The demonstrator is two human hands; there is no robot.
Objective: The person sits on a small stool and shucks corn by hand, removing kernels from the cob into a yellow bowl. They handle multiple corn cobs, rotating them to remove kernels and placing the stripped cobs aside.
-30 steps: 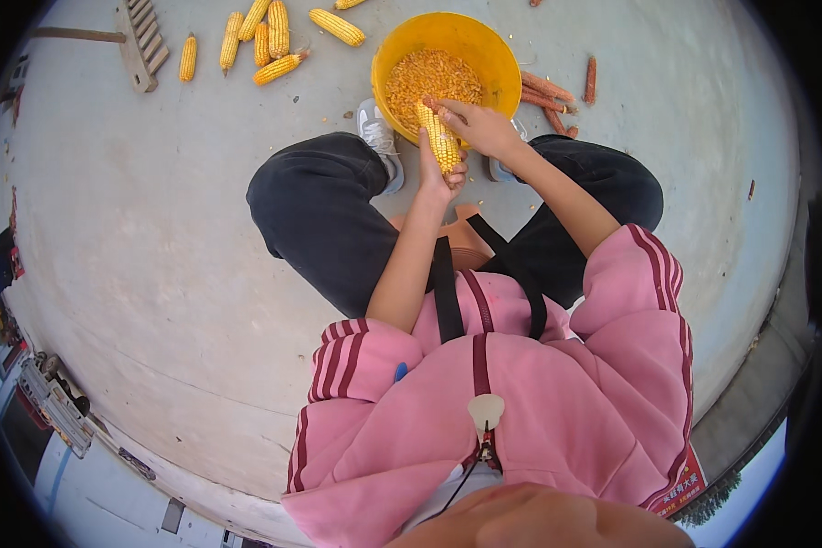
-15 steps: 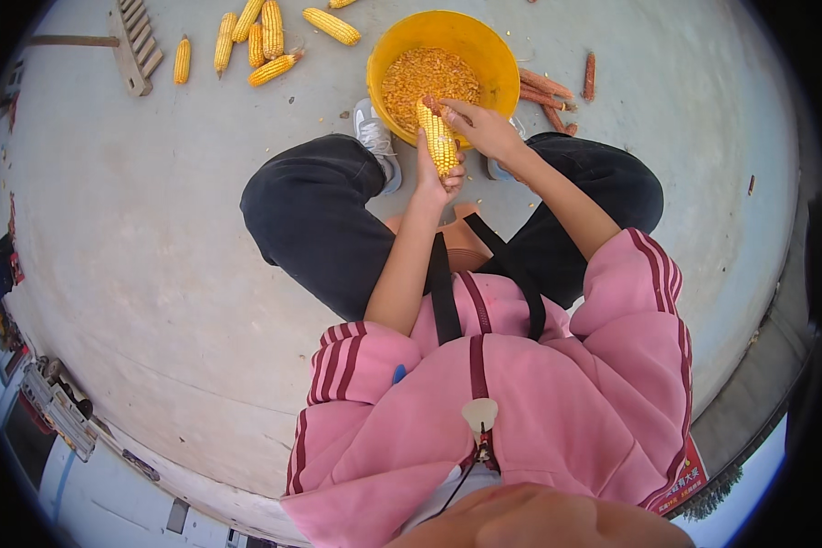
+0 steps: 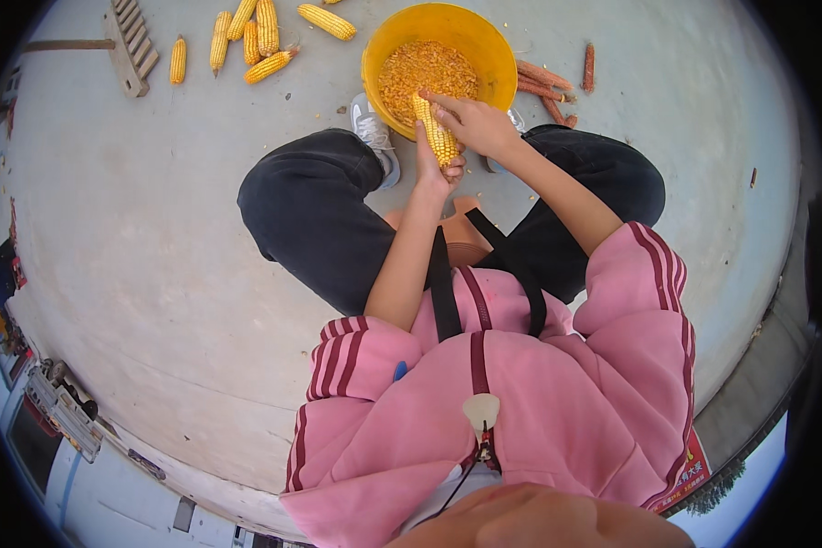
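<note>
My left hand (image 3: 437,171) is wrapped round the lower part of a yellow ear of corn (image 3: 436,135), its thumb along the near left side. The ear tilts up toward a yellow bucket (image 3: 499,57), its far end over the near rim. My right hand (image 3: 480,127) is on the ear's upper right side, with the index finger laid across the tip and the other fingers bent against the kernels. Loose corn kernels (image 3: 425,68) lie in the bucket.
Several whole ears of corn (image 3: 267,66) lie on the concrete floor at the far left, beside a slatted wooden tool (image 3: 130,55). Stripped reddish cobs (image 3: 543,84) are right of the bucket. My shoes (image 3: 372,128) flank the bucket, and my bent knees spread wide.
My right index finger has moved across the ear's tip, covering the reddish end that showed before. The left hand keeps its hold. The whole view has shifted slightly.
</note>
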